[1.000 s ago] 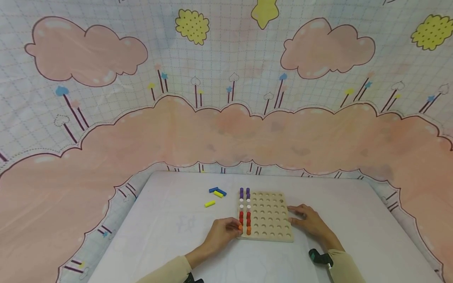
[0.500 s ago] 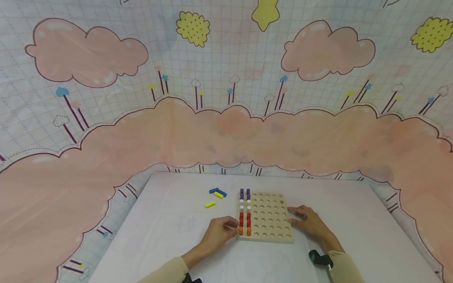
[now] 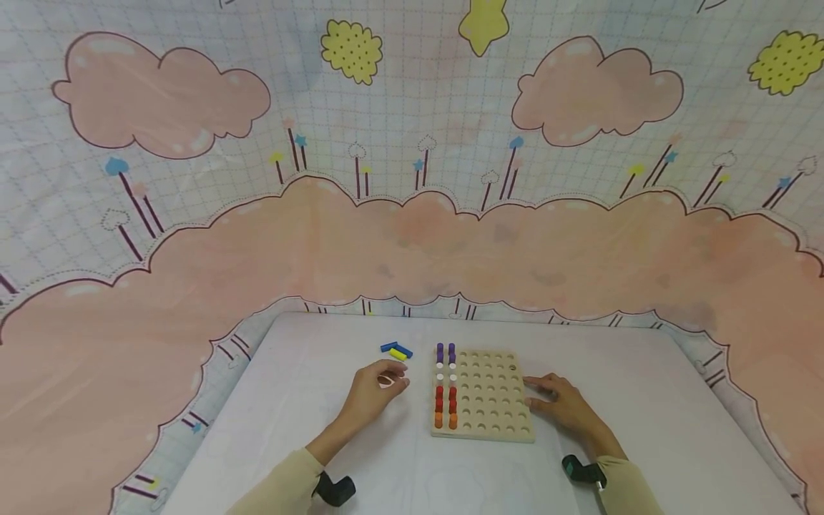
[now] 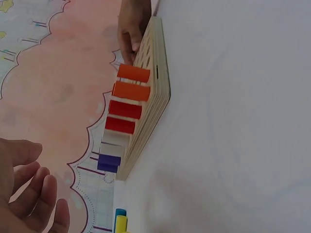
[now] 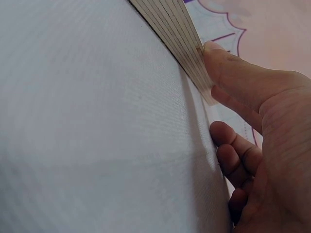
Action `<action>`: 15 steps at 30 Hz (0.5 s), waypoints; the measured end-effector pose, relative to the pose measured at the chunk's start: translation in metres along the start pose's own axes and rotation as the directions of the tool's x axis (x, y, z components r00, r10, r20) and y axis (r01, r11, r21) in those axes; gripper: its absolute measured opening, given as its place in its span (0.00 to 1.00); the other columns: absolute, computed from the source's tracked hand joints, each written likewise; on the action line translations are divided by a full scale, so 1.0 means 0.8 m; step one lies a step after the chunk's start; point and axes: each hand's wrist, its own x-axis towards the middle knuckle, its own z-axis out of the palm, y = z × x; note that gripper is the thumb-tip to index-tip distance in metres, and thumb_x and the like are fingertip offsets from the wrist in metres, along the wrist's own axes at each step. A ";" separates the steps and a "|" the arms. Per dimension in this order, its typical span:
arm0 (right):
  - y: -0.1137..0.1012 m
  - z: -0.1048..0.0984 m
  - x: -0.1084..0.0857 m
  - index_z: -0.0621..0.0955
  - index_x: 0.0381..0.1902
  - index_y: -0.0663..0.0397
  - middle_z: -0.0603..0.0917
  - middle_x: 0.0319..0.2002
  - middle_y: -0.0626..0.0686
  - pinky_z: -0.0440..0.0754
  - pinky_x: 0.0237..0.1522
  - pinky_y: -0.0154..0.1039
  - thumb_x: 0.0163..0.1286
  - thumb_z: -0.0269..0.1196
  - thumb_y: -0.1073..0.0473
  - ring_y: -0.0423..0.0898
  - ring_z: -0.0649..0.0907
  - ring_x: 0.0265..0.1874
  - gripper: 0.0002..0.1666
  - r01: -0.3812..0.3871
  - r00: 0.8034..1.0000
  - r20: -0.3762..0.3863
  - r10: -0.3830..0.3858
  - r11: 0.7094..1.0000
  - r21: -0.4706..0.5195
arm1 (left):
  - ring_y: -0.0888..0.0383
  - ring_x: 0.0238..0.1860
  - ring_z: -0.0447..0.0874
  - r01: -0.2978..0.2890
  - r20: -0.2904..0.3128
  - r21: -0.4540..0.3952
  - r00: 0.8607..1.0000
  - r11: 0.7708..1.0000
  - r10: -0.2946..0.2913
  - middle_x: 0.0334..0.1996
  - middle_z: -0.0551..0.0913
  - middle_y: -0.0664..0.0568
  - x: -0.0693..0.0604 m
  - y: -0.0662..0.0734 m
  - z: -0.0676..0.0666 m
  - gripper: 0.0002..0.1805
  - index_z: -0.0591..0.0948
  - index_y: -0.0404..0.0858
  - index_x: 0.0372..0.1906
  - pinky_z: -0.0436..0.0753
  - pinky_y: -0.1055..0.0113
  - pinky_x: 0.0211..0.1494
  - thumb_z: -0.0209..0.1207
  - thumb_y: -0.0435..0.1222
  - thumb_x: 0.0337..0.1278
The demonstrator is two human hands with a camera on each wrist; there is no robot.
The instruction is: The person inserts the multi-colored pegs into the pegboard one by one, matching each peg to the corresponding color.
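Note:
A wooden pegboard [image 3: 483, 435] lies on the table. Its two left columns hold upright purple [image 3: 452, 352], white [image 3: 453, 378], red [image 3: 453, 397] and orange pegs [image 3: 453, 420]. My left hand [image 3: 365, 392] hovers left of the board, fingers loosely bent; in the left wrist view that hand [image 4: 29, 187] shows nothing in its grasp. Just beyond its fingertips lie a loose yellow peg [image 3: 398, 355] and blue pegs [image 3: 404, 351]. My right hand [image 3: 566, 408] rests against the board's right edge; the right wrist view has its thumb [image 5: 228, 70] touching the layered edge.
Rows of holes fill the rest of the board. A white cover [image 3: 412, 472] lies over the table. Behind stands a cloth backdrop [image 3: 412, 243] with printed clouds. Dark devices [image 3: 582, 469] sit at both wrists.
The left hand has let go of an orange peg, now standing in the front-left hole, and moved left and away from me. It now covers the nearer yellow peg. The right hand stays put.

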 end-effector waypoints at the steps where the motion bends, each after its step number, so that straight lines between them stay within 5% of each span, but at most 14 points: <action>1: 0.000 0.000 0.000 0.80 0.61 0.46 0.80 0.51 0.51 0.61 0.64 0.68 0.62 0.67 0.42 0.57 0.73 0.60 0.31 0.001 1.000 -0.001 -0.001 1.000 0.002 | 0.60 0.41 0.81 0.004 -0.015 0.006 1.000 1.000 -0.004 0.37 0.84 0.56 0.002 -0.001 -0.003 0.12 0.84 0.41 0.46 0.83 0.69 0.48 0.67 0.38 0.58; 8: 0.000 0.001 0.000 0.80 0.61 0.46 0.80 0.51 0.52 0.63 0.64 0.67 0.62 0.67 0.42 0.57 0.73 0.59 0.32 -0.003 1.000 -0.002 0.003 1.000 0.009 | 0.61 0.37 0.77 0.022 -0.080 0.057 0.997 0.998 -0.018 0.31 0.80 0.55 0.019 -0.017 -0.020 0.12 0.86 0.38 0.45 0.81 0.71 0.43 0.68 0.35 0.55; 15: 0.003 0.000 0.002 0.80 0.61 0.45 0.79 0.50 0.50 0.65 0.63 0.66 0.61 0.68 0.42 0.55 0.73 0.58 0.31 -0.005 1.000 -0.004 0.005 1.000 0.011 | 0.59 0.35 0.72 0.114 -0.065 0.093 0.992 0.989 -0.108 0.31 0.78 0.53 0.033 -0.046 -0.024 0.15 0.86 0.36 0.48 0.74 0.73 0.36 0.68 0.36 0.55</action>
